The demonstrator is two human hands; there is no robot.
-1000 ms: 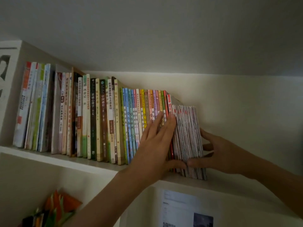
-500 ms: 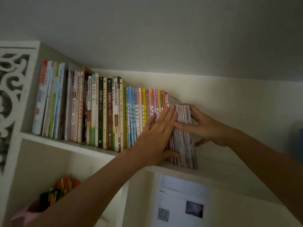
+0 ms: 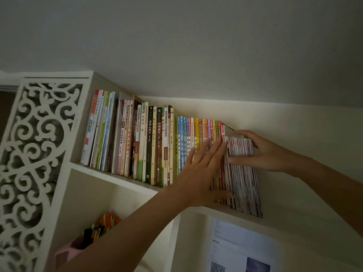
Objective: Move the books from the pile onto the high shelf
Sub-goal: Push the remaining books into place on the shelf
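High shelf: white wooden board (image 3: 121,178) carrying a long row of upright colourful paperback books (image 3: 149,142), running from 9 o'clock toward 3 o'clock under the ceiling.
Step in hand: seating the bundle of thin red-and-white booklets (image 3: 243,179) flush against the row's end.
Doing it well: squeeze from both sides at once, slide the bundle in along the board until spines line up, keep it upright, release only once nothing leans toward 3 o'clock, where no support shows.
Bundle: standing at the row's 3 o'clock end, touching the last red-spined book (image 3: 222,132), lower corner slightly proud of the shelf edge.
Left hand (image 3: 200,173): fingers straight and spread, flat against the spines at the bundle's 9 o'clock side, thumb low near 6 o'clock.
Right hand (image 3: 261,152): curled round the bundle's top corner, fingers over at 12 o'clock, thumb across the spines, at its 3 o'clock side.
Pile: out of view.
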